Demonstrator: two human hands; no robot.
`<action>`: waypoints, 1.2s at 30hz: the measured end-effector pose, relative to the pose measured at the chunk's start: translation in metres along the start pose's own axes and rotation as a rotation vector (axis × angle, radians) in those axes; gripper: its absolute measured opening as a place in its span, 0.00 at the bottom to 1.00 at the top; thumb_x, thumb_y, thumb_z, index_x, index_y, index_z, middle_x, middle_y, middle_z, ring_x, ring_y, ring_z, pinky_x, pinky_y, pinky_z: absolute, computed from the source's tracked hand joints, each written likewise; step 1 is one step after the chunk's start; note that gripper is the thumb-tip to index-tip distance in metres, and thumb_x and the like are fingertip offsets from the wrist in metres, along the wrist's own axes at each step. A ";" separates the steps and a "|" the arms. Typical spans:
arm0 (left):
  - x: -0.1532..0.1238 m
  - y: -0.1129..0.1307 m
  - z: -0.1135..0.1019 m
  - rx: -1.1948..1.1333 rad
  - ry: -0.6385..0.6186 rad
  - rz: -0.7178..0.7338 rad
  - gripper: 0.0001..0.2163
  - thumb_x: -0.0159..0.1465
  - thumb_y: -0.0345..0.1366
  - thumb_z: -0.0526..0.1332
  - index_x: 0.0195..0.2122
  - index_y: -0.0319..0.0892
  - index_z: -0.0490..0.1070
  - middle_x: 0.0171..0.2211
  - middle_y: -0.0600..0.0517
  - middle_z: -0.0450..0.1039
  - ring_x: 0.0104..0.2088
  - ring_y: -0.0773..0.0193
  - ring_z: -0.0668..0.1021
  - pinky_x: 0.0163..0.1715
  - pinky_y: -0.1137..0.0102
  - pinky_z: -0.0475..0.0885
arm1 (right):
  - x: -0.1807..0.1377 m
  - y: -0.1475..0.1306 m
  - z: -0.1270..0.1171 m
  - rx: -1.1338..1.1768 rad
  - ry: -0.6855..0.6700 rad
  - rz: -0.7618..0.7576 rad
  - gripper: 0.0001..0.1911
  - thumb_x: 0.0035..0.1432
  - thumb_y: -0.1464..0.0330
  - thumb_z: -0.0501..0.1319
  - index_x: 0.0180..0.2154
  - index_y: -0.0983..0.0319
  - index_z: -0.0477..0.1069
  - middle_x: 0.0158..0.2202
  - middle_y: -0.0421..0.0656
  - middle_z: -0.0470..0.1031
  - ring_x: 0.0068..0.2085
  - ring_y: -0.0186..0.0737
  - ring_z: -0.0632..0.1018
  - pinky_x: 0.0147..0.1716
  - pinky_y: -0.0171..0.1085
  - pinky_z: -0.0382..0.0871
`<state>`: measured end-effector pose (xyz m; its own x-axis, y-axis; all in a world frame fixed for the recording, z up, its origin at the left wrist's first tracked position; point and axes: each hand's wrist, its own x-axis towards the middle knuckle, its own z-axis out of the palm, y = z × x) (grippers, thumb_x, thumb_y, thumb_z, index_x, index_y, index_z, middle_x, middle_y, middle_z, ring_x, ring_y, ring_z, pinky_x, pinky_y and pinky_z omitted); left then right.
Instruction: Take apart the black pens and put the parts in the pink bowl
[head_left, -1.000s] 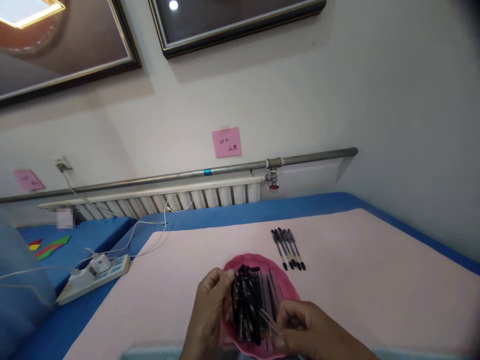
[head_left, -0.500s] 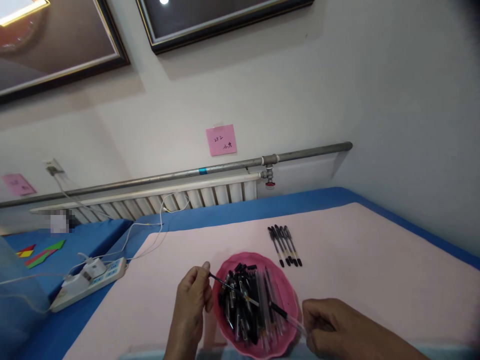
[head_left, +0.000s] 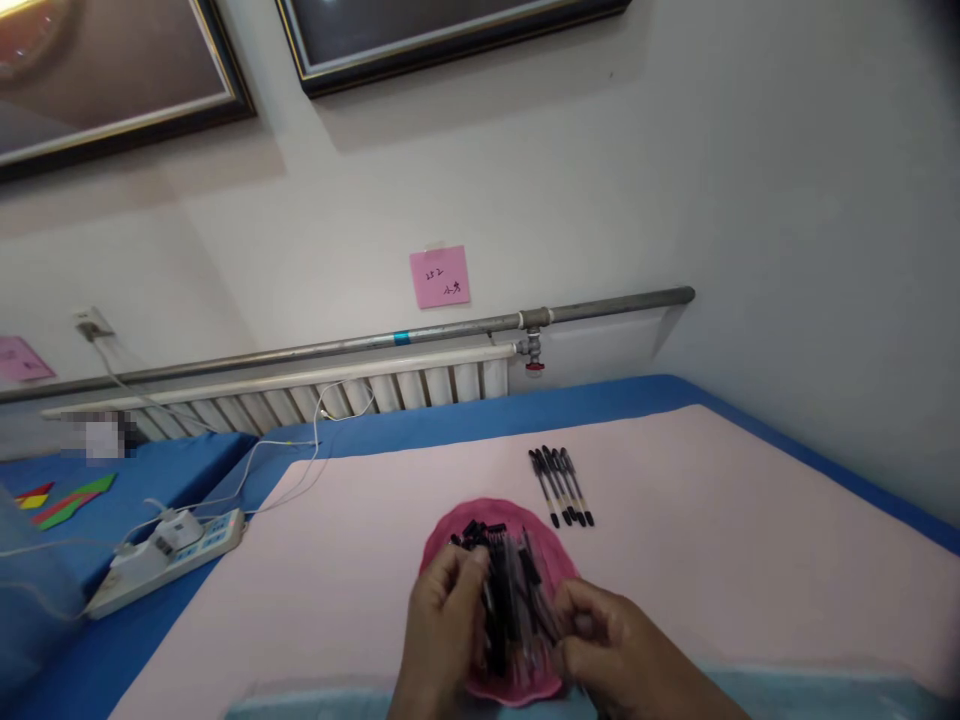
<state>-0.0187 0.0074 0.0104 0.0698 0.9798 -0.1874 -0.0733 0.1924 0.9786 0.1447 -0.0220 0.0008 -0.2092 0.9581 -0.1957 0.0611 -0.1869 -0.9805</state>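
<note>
A pink scalloped bowl (head_left: 551,550) holds black pen caps, other dark pen parts and clear tubes. Over its left side is my left hand (head_left: 448,610), thumb and fingers pinched together; what they hold, if anything, is hidden. At the bowl's right edge my right hand (head_left: 604,635) is closed on a clear pen barrel with a black grip (head_left: 531,570), which slants up and left over the bowl. Motion blurs the fingers and the parts below them. Beyond the bowl lie several capped black pens (head_left: 562,488), side by side.
A pink sheet (head_left: 360,560) covers most of the blue table (head_left: 450,428). On the left are a power strip (head_left: 169,565) with plugged chargers and loose white cables. Flat coloured pieces (head_left: 75,502) lie farther left. A radiator (head_left: 420,385) and pipe run along the wall behind.
My left hand has moved right, over the bowl, and the thin refill it held is no longer distinguishable. My right hand has shifted slightly left. The view has turned a little.
</note>
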 end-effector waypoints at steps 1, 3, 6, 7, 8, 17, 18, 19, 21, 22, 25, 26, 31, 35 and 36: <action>0.002 0.002 -0.006 0.026 0.048 0.033 0.21 0.53 0.56 0.60 0.21 0.44 0.58 0.12 0.63 0.52 0.13 0.73 0.55 0.13 0.76 0.49 | 0.001 0.000 -0.002 0.035 0.017 0.008 0.07 0.36 0.73 0.55 0.22 0.60 0.58 0.16 0.31 0.55 0.19 0.26 0.57 0.17 0.30 0.46; 0.007 0.007 -0.017 0.139 0.135 0.109 0.18 0.55 0.50 0.61 0.20 0.43 0.60 0.14 0.61 0.56 0.16 0.71 0.59 0.16 0.76 0.53 | 0.004 -0.004 -0.005 0.115 0.052 0.046 0.08 0.36 0.72 0.55 0.23 0.59 0.56 0.14 0.28 0.51 0.16 0.24 0.53 0.16 0.30 0.42; 0.012 0.009 -0.027 0.389 0.172 0.191 0.12 0.57 0.42 0.60 0.20 0.42 0.66 0.18 0.56 0.64 0.21 0.67 0.66 0.22 0.75 0.58 | 0.010 -0.015 0.000 0.188 0.069 0.132 0.09 0.40 0.70 0.56 0.25 0.58 0.55 0.12 0.26 0.50 0.13 0.23 0.50 0.14 0.29 0.40; 0.013 0.008 -0.028 0.463 0.164 0.209 0.10 0.57 0.40 0.59 0.22 0.42 0.68 0.19 0.55 0.67 0.23 0.65 0.68 0.24 0.74 0.59 | 0.012 -0.018 0.003 0.190 0.061 0.149 0.09 0.42 0.69 0.56 0.25 0.58 0.55 0.12 0.26 0.51 0.12 0.23 0.50 0.14 0.29 0.40; 0.013 0.007 -0.028 0.525 0.151 0.225 0.08 0.58 0.38 0.58 0.23 0.43 0.70 0.20 0.54 0.69 0.24 0.64 0.70 0.25 0.73 0.59 | 0.015 -0.020 0.006 0.179 0.051 0.158 0.08 0.43 0.69 0.56 0.25 0.58 0.55 0.12 0.27 0.53 0.12 0.23 0.51 0.13 0.28 0.41; 0.018 -0.008 -0.031 0.533 0.137 0.289 0.07 0.53 0.31 0.62 0.32 0.45 0.76 0.32 0.47 0.75 0.35 0.55 0.73 0.37 0.68 0.62 | 0.028 -0.003 0.006 0.029 0.050 0.082 0.03 0.49 0.69 0.57 0.28 0.61 0.63 0.15 0.33 0.63 0.16 0.28 0.64 0.15 0.29 0.52; 0.018 -0.008 -0.031 0.554 0.129 0.290 0.08 0.54 0.31 0.61 0.34 0.44 0.76 0.33 0.47 0.75 0.36 0.55 0.73 0.39 0.67 0.62 | 0.028 0.000 0.003 0.029 0.060 0.049 0.03 0.48 0.69 0.57 0.28 0.61 0.64 0.16 0.34 0.64 0.17 0.29 0.66 0.16 0.29 0.54; 0.018 -0.007 -0.030 0.602 0.118 0.287 0.09 0.55 0.31 0.59 0.36 0.44 0.76 0.35 0.46 0.75 0.38 0.55 0.73 0.40 0.67 0.62 | 0.027 0.003 0.001 0.030 0.070 0.024 0.03 0.48 0.69 0.57 0.28 0.61 0.64 0.17 0.34 0.64 0.18 0.29 0.66 0.17 0.29 0.55; 0.016 -0.006 -0.027 0.753 0.083 0.271 0.12 0.59 0.30 0.54 0.41 0.42 0.73 0.39 0.46 0.73 0.40 0.57 0.74 0.41 0.68 0.63 | 0.024 0.008 -0.002 0.034 0.083 -0.002 0.02 0.48 0.69 0.58 0.28 0.61 0.65 0.18 0.34 0.65 0.18 0.28 0.66 0.18 0.29 0.56; 0.014 -0.005 -0.024 0.837 0.057 0.257 0.13 0.60 0.29 0.52 0.42 0.42 0.72 0.40 0.46 0.72 0.39 0.59 0.74 0.41 0.68 0.63 | 0.023 0.010 -0.003 0.037 0.085 -0.007 0.03 0.48 0.69 0.58 0.28 0.61 0.66 0.19 0.34 0.65 0.18 0.28 0.66 0.18 0.30 0.56; 0.007 -0.003 -0.012 1.063 -0.039 0.195 0.12 0.62 0.28 0.50 0.39 0.42 0.72 0.40 0.47 0.71 0.38 0.61 0.74 0.39 0.70 0.64 | 0.019 0.012 -0.004 0.062 0.081 -0.016 0.04 0.48 0.68 0.58 0.29 0.61 0.66 0.19 0.34 0.65 0.19 0.29 0.65 0.18 0.30 0.56; 0.005 -0.003 -0.008 1.124 -0.060 0.176 0.11 0.62 0.29 0.50 0.37 0.41 0.72 0.40 0.46 0.71 0.38 0.60 0.74 0.38 0.70 0.64 | 0.018 0.012 -0.004 0.071 0.079 -0.017 0.04 0.48 0.68 0.58 0.29 0.61 0.66 0.19 0.34 0.65 0.19 0.29 0.65 0.18 0.30 0.56; 0.000 -0.007 0.000 1.206 -0.091 0.137 0.09 0.61 0.29 0.50 0.38 0.37 0.69 0.40 0.42 0.72 0.37 0.56 0.74 0.36 0.66 0.64 | 0.017 0.012 -0.006 0.078 0.073 -0.016 0.04 0.48 0.68 0.58 0.28 0.60 0.65 0.19 0.34 0.65 0.19 0.29 0.64 0.19 0.30 0.56; -0.001 -0.006 -0.001 1.024 -0.024 0.221 0.08 0.61 0.30 0.50 0.34 0.39 0.68 0.35 0.45 0.72 0.34 0.58 0.73 0.34 0.67 0.63 | 0.018 0.011 -0.005 0.084 0.057 -0.012 0.04 0.47 0.69 0.58 0.26 0.60 0.63 0.18 0.34 0.63 0.18 0.28 0.64 0.19 0.30 0.55; -0.002 -0.004 -0.001 0.914 -0.021 0.229 0.07 0.62 0.32 0.50 0.32 0.40 0.68 0.32 0.47 0.72 0.33 0.59 0.73 0.33 0.67 0.63 | 0.017 0.011 -0.004 0.091 0.036 -0.002 0.04 0.46 0.69 0.58 0.25 0.60 0.62 0.17 0.33 0.63 0.18 0.28 0.63 0.18 0.30 0.54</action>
<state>-0.0197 0.0050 0.0065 0.1687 0.9856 0.0111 0.7210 -0.1310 0.6804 0.1453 -0.0072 -0.0131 -0.1738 0.9654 -0.1943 -0.0287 -0.2022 -0.9789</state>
